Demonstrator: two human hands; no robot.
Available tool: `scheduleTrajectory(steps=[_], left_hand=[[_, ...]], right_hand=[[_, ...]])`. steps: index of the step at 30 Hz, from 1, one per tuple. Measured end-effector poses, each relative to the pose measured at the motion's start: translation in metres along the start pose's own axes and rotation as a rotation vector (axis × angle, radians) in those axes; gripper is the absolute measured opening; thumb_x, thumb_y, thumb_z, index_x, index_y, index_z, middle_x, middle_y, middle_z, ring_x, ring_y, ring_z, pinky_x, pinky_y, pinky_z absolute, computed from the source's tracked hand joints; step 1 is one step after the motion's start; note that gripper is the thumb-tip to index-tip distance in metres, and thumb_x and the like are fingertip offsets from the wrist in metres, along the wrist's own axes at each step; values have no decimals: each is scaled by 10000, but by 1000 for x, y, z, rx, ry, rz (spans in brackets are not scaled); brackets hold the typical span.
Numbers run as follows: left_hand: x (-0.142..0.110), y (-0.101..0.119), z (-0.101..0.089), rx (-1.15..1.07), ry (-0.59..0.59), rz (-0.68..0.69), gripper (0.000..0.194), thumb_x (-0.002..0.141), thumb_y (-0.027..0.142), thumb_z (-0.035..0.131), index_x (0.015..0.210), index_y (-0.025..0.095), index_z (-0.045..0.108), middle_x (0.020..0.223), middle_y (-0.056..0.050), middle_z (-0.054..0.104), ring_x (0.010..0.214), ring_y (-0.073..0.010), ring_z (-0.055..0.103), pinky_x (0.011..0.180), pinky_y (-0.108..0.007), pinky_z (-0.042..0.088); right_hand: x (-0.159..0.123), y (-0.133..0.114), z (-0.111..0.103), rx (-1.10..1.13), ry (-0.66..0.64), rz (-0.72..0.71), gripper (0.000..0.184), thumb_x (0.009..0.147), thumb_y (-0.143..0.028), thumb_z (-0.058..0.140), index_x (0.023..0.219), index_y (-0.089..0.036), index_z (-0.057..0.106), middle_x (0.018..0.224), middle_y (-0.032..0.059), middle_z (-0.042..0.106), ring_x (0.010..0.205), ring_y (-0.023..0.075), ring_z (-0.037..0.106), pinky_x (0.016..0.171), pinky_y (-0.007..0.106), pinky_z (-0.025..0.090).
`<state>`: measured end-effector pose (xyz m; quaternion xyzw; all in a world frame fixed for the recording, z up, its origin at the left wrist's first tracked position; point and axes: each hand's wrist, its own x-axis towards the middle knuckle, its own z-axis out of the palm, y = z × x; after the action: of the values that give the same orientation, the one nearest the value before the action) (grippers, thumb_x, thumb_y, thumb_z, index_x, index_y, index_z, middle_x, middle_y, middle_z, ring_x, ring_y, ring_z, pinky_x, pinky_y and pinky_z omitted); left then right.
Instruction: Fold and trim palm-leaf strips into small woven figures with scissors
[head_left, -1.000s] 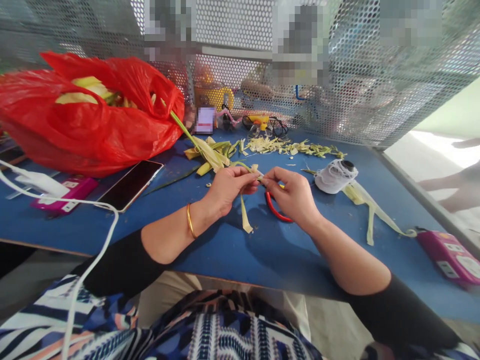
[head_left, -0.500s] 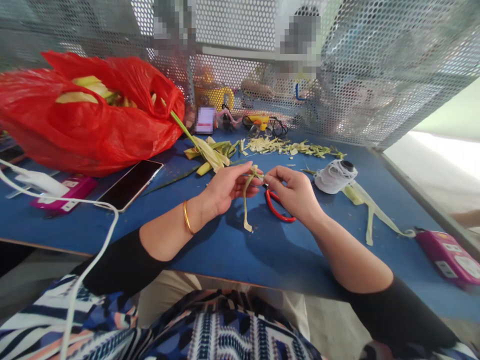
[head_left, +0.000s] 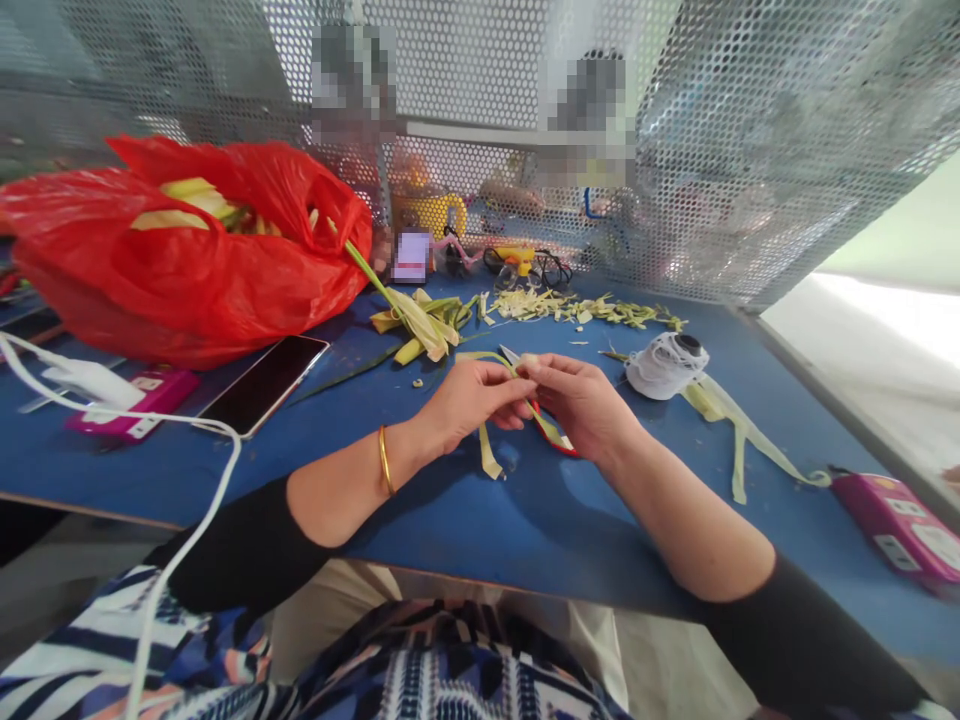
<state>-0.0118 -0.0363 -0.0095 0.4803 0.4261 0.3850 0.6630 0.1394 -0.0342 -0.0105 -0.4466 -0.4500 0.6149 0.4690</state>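
Pinched in my left hand (head_left: 476,402) is a pale green strip that looks like corn husk (head_left: 489,458), one end hanging below the fingers. My right hand (head_left: 577,400) meets it fingertip to fingertip and also pinches the strip, whose parts stick out above and below the fingers. Exactly how the strip is folded or joined is hidden by the fingers. Red-handled scissors (head_left: 509,355) lie on the table beneath my right hand, mostly covered. Beyond my hands sit a bundle of husk leaves (head_left: 427,322) and a scatter of small cut bits (head_left: 570,306).
A red plastic bag (head_left: 187,290) of husks fills the left, near a phone (head_left: 266,385) and a magenta power strip (head_left: 154,395) with a white cable. Right are a white thread spool (head_left: 664,366), a long husk strip (head_left: 739,420) and another magenta power strip (head_left: 900,525). A perforated metal screen (head_left: 480,60) stands behind.
My fingertips have come together on the strip, and a length of it now shows below my right hand. More of the scissors' blade is visible. The view has tilted slightly upward.
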Motion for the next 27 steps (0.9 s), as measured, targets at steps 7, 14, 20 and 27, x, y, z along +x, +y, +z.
scheduleTrajectory(steps=[7,14,20,27], left_hand=[[0,-1,2,124,41,-13,274,856,130,683,583,130,655,523,-9,650,427,-70,574,476,-176,462],[1,1,0,141,74,-16,237,870,122,656,636,122,686,550,4,656,353,-35,483,391,-161,400],[2,-1,-2,174,112,93,194,856,194,683,670,139,688,571,14,656,371,-45,489,406,-176,397],[-6,-11,4,605,-111,146,309,848,217,653,544,171,672,476,34,617,372,-58,515,444,-167,390]], right_hand=[[11,-2,-10,75,209,-155,302,559,-421,865,656,-191,695,713,30,701,680,150,610,703,299,503],[32,1,-32,-23,370,-303,272,592,-441,816,664,-207,698,724,29,693,711,172,626,695,320,518],[31,-6,-39,-562,684,-608,301,744,-477,676,867,-206,720,957,94,706,932,240,635,867,429,493],[4,-1,-8,-694,-83,-258,432,765,-595,651,601,-196,657,621,21,623,604,169,555,594,318,423]])
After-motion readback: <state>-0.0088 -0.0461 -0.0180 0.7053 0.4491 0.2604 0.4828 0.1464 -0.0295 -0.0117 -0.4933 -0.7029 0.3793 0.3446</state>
